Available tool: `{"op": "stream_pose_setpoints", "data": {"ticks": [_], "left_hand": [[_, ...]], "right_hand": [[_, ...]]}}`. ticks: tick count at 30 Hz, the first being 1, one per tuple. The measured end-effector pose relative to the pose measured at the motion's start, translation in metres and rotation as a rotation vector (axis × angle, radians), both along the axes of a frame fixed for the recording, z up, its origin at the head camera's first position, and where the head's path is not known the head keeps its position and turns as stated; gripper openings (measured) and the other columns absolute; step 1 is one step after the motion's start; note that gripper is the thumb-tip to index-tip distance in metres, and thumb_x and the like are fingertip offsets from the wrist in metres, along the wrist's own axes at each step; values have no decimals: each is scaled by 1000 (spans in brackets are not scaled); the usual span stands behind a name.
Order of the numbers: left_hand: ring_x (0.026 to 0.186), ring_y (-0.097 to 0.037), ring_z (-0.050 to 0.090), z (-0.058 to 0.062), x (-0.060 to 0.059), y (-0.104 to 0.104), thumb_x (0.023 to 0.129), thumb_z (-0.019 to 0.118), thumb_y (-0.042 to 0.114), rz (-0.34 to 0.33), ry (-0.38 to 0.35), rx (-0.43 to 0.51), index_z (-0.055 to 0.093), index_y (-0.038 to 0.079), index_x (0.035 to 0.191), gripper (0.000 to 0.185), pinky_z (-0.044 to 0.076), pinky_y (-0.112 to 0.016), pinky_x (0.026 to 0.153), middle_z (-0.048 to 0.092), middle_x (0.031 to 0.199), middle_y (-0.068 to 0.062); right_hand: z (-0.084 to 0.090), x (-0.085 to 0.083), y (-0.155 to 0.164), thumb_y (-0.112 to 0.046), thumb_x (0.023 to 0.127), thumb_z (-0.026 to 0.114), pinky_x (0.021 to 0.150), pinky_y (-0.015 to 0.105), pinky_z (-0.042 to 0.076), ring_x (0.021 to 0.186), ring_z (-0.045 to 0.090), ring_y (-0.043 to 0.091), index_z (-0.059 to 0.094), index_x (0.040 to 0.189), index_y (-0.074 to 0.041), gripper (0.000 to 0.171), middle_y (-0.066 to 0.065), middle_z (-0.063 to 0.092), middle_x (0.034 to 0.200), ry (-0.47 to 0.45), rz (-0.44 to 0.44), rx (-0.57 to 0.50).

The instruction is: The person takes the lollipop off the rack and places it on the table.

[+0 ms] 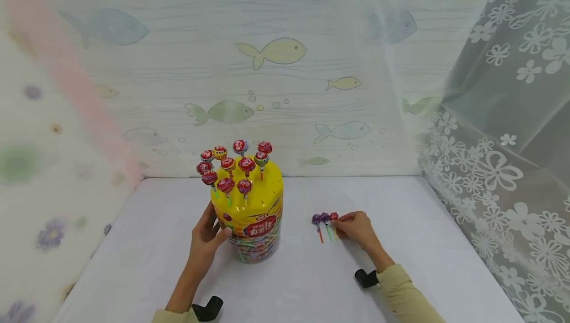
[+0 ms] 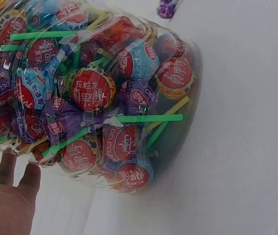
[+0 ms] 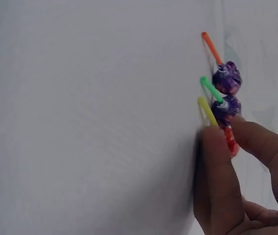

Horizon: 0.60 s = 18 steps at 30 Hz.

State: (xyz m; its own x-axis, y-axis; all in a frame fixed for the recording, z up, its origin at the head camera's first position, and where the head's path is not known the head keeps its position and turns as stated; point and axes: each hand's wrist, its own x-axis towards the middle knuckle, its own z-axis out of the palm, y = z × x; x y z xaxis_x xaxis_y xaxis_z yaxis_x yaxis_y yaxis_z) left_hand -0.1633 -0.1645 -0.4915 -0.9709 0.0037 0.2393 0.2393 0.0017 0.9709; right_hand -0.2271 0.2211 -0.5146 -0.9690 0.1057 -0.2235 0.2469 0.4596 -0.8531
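A clear plastic jar (image 1: 260, 251) full of wrapped lollipops stands upright under a yellow lid (image 1: 262, 197). Several lollipops stick up out of that lid, one a red-wrapped lollipop (image 1: 247, 165). My left hand (image 1: 206, 240) holds the jar's left side, its thumb across the front; in the left wrist view, fingertips (image 2: 30, 176) touch the plastic. To the right of the jar, my right hand (image 1: 357, 229) pinches a red lollipop (image 3: 231, 142) with a yellow stick. Beside it lie two purple lollipops (image 3: 227, 78), with an orange and a green stick.
A white-covered table (image 1: 303, 283) carries everything. Behind it hangs a fish-print curtain (image 1: 285, 90), with a sheer flowered curtain (image 1: 498, 204) at the right. Black wrist mounts (image 1: 366, 278) sit at both wrists.
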Motion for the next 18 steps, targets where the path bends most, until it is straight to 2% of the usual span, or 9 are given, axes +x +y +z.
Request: {"op": "stream_pose_setpoints", "data": {"ticks": [6, 10, 14, 18], "left_hand": [[152, -10, 29, -1, -1, 0, 98, 62, 5, 1, 11, 2, 18, 13, 164, 80, 32, -13, 114, 23, 169, -10], [151, -7, 30, -2, -1, 0, 98, 61, 5, 3, 15, 1, 18, 13, 164, 79, 32, -13, 114, 23, 169, -10], [151, -6, 30, -3, -2, -1, 99, 61, 5, 0, 14, 0, 18, 14, 164, 79, 32, -13, 114, 23, 169, -10], [150, -5, 31, -2, -2, -1, 98, 62, 5, 4, 17, -2, 19, 14, 164, 79, 32, -12, 113, 24, 169, -10]], "right_hand": [[6, 8, 5, -11, 89, 76, 64, 28, 60, 70, 69, 14, 65, 114, 12, 36, 12, 75, 87, -37, 66, 14], [14, 18, 7, -13, 89, 77, 67, 32, 61, 74, 68, 16, 63, 121, 10, 42, 10, 75, 93, -53, 150, 42], [29, 31, 7, -16, 90, 76, 77, 39, 60, 90, 69, 22, 63, 126, 7, 45, 11, 74, 104, 21, 275, 62], [43, 37, 3, -15, 91, 75, 97, 52, 55, 114, 65, 35, 61, 131, 6, 47, 19, 69, 121, 160, 393, 13]]}}
